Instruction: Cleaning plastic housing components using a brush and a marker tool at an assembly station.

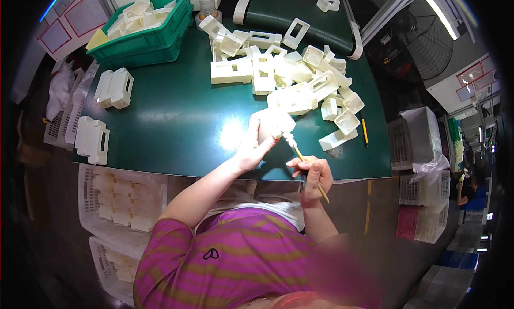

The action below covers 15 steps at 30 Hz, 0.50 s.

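Note:
My left hand (250,149) holds a white plastic housing (278,121) above the near part of the green table, its fingers wrapped round the side. In my right hand (316,176) is a thin wooden stick (324,195), gripped between thumb and fingers. White, fluffy-looking material (289,139) covers the stick's far end, which meets the near edge of the housing. Something small and dark also shows at my right fingers, too unclear to name. Just beyond the held piece lies a loose heap of similar white housings (292,97).
Stacked green crates (140,58) with white parts stand at the back left. Housings line the left side in two groups (114,88) (92,140). A conveyor belt (289,12) adjoins the table's far edge. A yellow-and-black pen (365,132) lies right; plastic bins (120,202) sit below left.

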Tool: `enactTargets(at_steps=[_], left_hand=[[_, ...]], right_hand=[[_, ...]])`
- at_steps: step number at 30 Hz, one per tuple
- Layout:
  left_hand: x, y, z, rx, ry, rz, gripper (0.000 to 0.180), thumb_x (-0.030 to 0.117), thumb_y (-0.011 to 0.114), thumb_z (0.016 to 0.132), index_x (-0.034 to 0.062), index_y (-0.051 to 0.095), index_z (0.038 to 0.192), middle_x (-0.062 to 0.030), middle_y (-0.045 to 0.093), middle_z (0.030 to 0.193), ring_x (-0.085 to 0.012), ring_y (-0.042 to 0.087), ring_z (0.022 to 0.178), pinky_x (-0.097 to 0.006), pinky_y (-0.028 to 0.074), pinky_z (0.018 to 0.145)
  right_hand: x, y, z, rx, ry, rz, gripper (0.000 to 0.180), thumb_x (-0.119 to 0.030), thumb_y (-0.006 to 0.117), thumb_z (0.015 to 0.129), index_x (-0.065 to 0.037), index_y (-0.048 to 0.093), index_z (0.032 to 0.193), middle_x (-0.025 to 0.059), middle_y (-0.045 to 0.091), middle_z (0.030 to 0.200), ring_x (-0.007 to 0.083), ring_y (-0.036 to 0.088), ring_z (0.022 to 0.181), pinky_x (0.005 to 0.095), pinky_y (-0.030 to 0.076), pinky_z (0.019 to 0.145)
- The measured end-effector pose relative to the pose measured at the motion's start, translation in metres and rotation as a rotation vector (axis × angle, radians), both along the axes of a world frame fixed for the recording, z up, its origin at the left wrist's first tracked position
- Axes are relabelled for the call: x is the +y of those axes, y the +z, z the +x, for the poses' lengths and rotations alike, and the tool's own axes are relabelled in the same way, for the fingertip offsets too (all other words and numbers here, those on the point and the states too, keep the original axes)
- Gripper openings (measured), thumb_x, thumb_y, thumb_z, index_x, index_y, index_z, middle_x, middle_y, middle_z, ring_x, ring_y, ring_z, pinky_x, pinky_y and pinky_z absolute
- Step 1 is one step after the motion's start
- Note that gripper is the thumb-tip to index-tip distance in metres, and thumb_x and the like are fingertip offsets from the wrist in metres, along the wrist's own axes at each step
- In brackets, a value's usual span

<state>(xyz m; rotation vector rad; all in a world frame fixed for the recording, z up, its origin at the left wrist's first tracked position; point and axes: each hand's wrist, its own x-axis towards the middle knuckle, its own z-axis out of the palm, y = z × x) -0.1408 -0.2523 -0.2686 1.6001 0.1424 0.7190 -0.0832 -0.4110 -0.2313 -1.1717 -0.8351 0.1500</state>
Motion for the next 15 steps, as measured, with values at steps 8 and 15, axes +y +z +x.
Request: enactTargets(at_steps=[8, 15], left_hand=[[-0.002, -0.004, 0.002, -0.023, -0.04, 0.018, 0.054, 0.02, 0.058, 0.084, 0.0037, 0.029, 0.127, -0.0103, 0.043, 0.116, -0.0173, 0.04, 0.11, -0.03, 0.032, 0.094], [-0.007, -0.009, -0.003, -0.113, -0.229, -0.223, 0.056, 0.019, 0.059, 0.084, 0.0054, 0.028, 0.129, -0.0081, 0.041, 0.117, -0.0149, 0.038, 0.11, -0.028, 0.034, 0.092]], right_hand=[[-0.002, -0.01, 0.01, 0.072, -0.071, 0.089, 0.031, -0.024, 0.034, 0.095, -0.001, 0.047, 0.08, 0.0191, 0.061, 0.074, 0.011, 0.048, 0.053, 0.02, 0.039, 0.051], [-0.003, -0.011, 0.046, 0.447, -0.16, 0.034, 0.033, -0.024, 0.036, 0.095, -0.002, 0.049, 0.074, 0.0154, 0.059, 0.067, 0.013, 0.047, 0.049, 0.0213, 0.036, 0.046]])
